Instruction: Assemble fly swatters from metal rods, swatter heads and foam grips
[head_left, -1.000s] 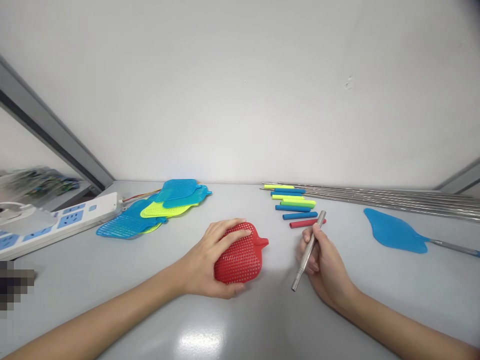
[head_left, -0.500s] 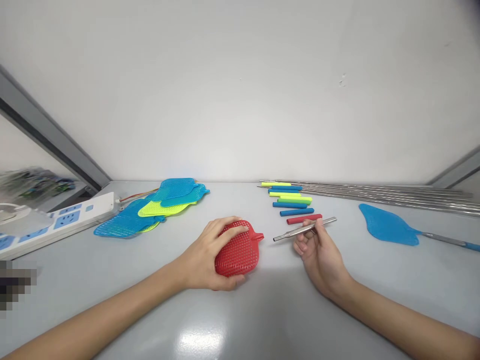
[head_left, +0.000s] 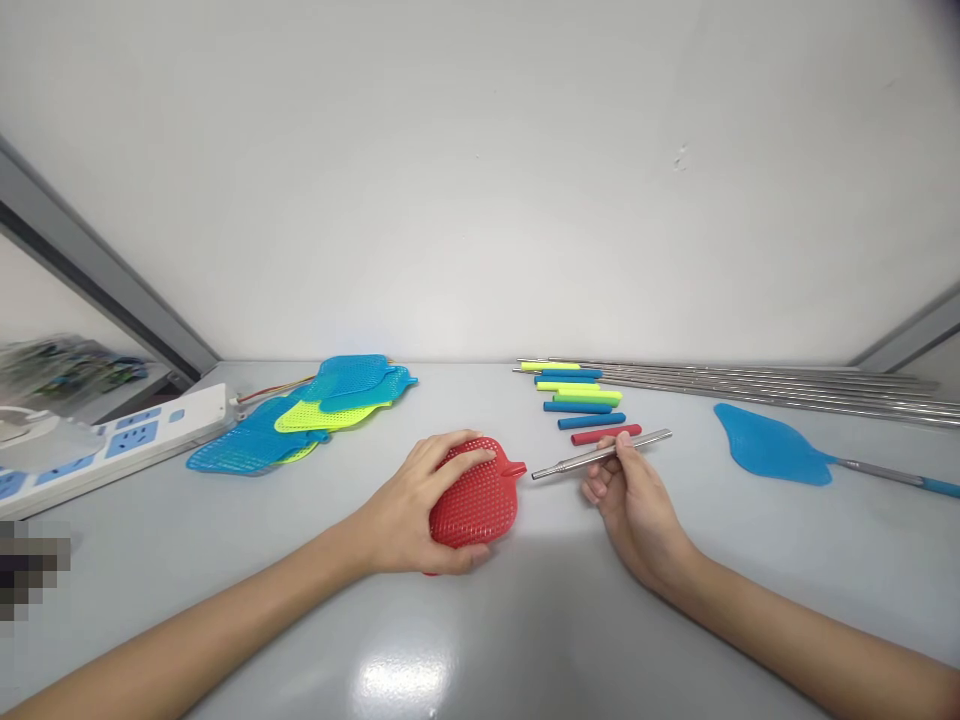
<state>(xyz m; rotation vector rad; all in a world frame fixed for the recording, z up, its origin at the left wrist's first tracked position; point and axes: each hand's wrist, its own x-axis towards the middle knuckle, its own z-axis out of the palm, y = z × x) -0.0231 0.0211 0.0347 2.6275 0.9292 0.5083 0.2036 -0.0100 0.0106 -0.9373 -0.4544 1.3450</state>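
Note:
My left hand [head_left: 424, 505] is wrapped over a red perforated fly swatter head [head_left: 480, 500], fingers across its top and thumb along the near edge. The head's short neck [head_left: 514, 469] points right. In my right hand [head_left: 630, 495] a slim metal telescopic rod [head_left: 577, 463] is pinched between thumb and fingers. Its left tip lies just short of the red neck, with a small gap between them. Right behind the rod is a red grip tube [head_left: 600, 435], in a row with blue tubes [head_left: 591, 421] and yellow-green tubes.
Blue fly swatter heads [head_left: 352, 378] and yellow ones [head_left: 322, 415] lie piled at back left, beside a white power strip [head_left: 172, 425]. Several long metal rods [head_left: 787, 388] run along the wall at back right. A blue fly swatter [head_left: 776, 445] with a metal rod lies far right.
My right hand has moved slightly left, bringing the rod's tip closer to the neck of the red swatter head. My left hand keeps its hold nearly in place.

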